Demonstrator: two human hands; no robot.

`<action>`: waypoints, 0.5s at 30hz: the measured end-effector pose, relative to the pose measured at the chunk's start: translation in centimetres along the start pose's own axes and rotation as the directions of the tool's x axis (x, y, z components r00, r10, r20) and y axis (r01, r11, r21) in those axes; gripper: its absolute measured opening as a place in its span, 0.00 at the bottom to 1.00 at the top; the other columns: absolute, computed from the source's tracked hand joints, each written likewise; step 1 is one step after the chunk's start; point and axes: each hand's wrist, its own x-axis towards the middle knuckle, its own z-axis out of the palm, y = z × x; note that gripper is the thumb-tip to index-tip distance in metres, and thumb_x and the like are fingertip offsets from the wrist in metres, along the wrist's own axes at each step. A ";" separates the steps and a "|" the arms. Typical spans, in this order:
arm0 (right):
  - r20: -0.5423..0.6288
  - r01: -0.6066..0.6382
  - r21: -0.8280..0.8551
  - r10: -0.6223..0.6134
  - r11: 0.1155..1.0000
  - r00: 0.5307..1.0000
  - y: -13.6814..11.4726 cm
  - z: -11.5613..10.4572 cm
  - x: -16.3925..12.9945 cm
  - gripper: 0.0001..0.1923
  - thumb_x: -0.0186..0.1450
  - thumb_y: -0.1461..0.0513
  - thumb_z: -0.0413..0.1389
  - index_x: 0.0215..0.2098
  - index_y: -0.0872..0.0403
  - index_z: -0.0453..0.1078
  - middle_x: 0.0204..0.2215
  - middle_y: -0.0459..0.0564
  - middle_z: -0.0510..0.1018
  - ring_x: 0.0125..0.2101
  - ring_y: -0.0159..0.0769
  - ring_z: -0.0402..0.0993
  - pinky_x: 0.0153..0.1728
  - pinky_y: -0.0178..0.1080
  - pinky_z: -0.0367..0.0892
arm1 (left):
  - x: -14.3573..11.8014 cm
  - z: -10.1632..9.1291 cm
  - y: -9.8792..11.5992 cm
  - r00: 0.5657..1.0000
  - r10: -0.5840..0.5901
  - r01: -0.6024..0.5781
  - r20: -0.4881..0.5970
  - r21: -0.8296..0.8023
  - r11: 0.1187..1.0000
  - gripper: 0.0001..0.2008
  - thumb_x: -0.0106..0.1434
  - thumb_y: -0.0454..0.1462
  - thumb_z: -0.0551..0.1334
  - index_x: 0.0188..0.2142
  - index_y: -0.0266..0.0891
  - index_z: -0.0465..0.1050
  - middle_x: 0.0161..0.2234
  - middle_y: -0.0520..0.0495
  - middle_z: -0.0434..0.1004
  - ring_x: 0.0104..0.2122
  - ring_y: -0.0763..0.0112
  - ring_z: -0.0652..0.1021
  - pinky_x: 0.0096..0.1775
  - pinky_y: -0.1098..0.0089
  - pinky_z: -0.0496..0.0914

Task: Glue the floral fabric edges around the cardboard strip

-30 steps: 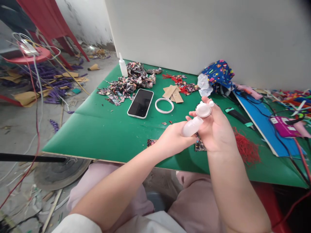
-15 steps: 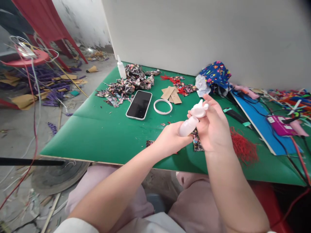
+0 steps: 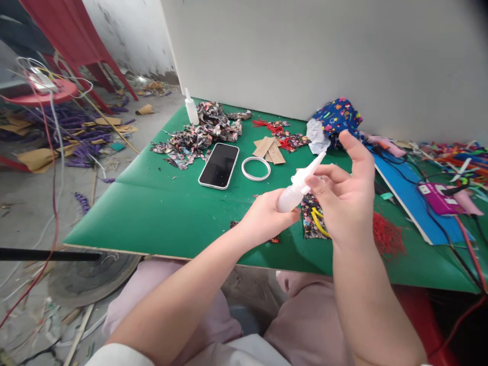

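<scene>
My left hand (image 3: pixel 263 216) grips the body of a small white glue bottle (image 3: pixel 292 193), tilted so its long nozzle points up and to the right. My right hand (image 3: pixel 346 198) is at the bottle's neck, thumb and middle finger pinching just below the nozzle, forefinger raised. The round pale disc seen earlier is not visible. Under my right hand a floral fabric patch (image 3: pixel 309 226) lies on the green table (image 3: pixel 160 203) with a yellow item on it.
A phone (image 3: pixel 219 165), a white ring (image 3: pixel 255 168), brown card pieces (image 3: pixel 269 147), floral scraps (image 3: pixel 202 134) and a second glue bottle (image 3: pixel 190 108) lie further back. Blue patterned cloth (image 3: pixel 339 117), red threads (image 3: pixel 387 234), a blue board (image 3: pixel 407 198) and a magenta device (image 3: pixel 438 195) are right.
The round disc held against the bottle tip has gone from view. My right hand slid down to the bottle's neck and its forefinger lifted; the nozzle now shows bare.
</scene>
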 end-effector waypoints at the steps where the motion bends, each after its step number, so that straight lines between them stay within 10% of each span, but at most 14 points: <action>1: 0.003 0.011 -0.006 -0.011 1.000 1.000 -0.1 0.0 0.0 0.31 0.52 0.56 0.64 0.53 0.39 0.61 0.61 0.44 0.57 0.39 0.37 0.74 0.34 0.40 0.72 | 0.0 0.0 0.0 1.000 0.005 -0.005 -0.002 -0.003 1.000 0.06 0.51 0.37 0.59 0.28 0.38 0.64 0.22 0.56 0.65 0.21 0.77 0.64 0.22 0.75 0.57; 15: 0.036 -0.031 0.037 0.030 0.999 0.999 0.2 0.0 -0.1 0.31 0.51 0.59 0.65 0.52 0.41 0.63 0.58 0.45 0.63 0.38 0.35 0.75 0.35 0.39 0.73 | 0.2 -0.3 -0.3 0.999 0.035 -0.035 -0.001 -0.005 0.999 0.05 0.52 0.37 0.58 0.28 0.38 0.64 0.22 0.57 0.63 0.22 0.78 0.64 0.24 0.75 0.57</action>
